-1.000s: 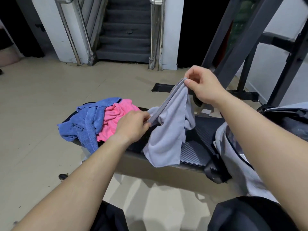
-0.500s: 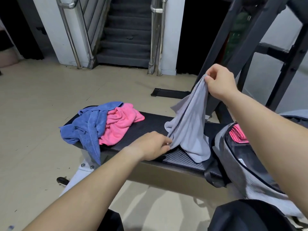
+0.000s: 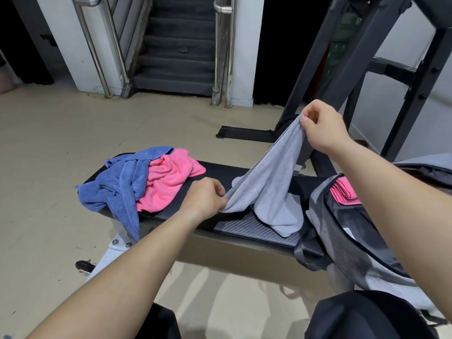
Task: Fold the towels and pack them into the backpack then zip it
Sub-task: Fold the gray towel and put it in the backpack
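Head view: the grey towel [image 3: 269,187] now stretches taut along one hem above the counter [image 3: 215,172]. The left hand [image 3: 208,195], having slid outward, has its grip pinched on a low corner; the right hand [image 3: 320,128] pinches the raised corner beside the backpack [image 3: 342,231]. It looks ready for folding.

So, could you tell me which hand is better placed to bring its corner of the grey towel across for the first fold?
Probably the right hand: it pinches the grey towel's raised corner, free to swing over. The left hand pins the other corner low by the bench, a natural anchor.
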Motion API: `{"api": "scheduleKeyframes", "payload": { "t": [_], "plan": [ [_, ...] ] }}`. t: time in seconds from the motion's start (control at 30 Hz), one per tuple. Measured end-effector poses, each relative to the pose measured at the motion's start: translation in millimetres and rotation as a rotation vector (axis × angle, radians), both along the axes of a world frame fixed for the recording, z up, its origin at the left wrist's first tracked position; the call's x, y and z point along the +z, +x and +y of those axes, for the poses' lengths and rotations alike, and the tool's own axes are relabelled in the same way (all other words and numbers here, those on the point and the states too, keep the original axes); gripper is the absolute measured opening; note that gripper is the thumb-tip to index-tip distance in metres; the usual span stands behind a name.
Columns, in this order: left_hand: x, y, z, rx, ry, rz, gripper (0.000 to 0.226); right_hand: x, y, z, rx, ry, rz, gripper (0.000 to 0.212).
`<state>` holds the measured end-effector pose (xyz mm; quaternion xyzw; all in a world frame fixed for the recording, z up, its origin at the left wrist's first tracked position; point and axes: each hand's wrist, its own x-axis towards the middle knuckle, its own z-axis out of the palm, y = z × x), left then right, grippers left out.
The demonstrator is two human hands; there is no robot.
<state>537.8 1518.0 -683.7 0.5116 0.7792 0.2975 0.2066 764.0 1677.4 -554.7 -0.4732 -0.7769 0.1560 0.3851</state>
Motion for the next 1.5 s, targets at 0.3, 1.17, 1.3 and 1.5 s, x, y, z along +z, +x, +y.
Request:
{"api": "scheduleKeyframes", "payload": {
  "t": [0.3,1.17,1.3,1.5],
  "plan": [
    [19,-27,-3,0.171,0.109,0.048,0.016,-10,15,4,-0.094,-0.049,-0.013,0.007],
    [80,-44,-2,0.195,0.368,0.211,0.014,18,15,-12,-0.136,-0.074,0.036,0.014],
    [153,-46,6,0.234,0.508,0.19,0.016,43,13,-26,-0.21,-0.028,0.204,0.015],
    [218,-28,-7,0.268,0.595,0.174,0.018,64,17,-46,-0.294,-0.125,0.179,0.011]
  ]
}}
